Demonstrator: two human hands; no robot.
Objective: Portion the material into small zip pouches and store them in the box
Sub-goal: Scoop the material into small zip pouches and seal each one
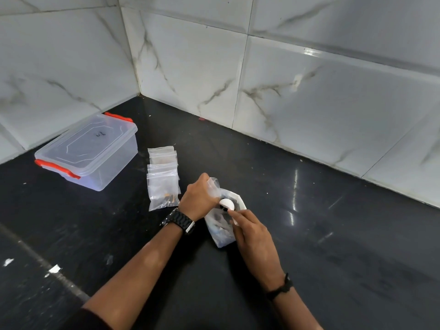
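Left hand (198, 198) pinching open pouch (213, 186) over white bowl (239, 198), mid-worktop (309, 234). Right hand (250, 231) gripping white spoon (227, 204) at bowl. Filled pouches (163, 177) lying beside; lidded box (88, 151) sitting left.

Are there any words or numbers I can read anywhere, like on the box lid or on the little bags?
Box lid: a small dark handwritten mark in the middle, too small and blurred to read.
Zip pouches: no writing shows.
Watch on the left wrist: no readable text.
Nothing else in the picture has words or numbers.
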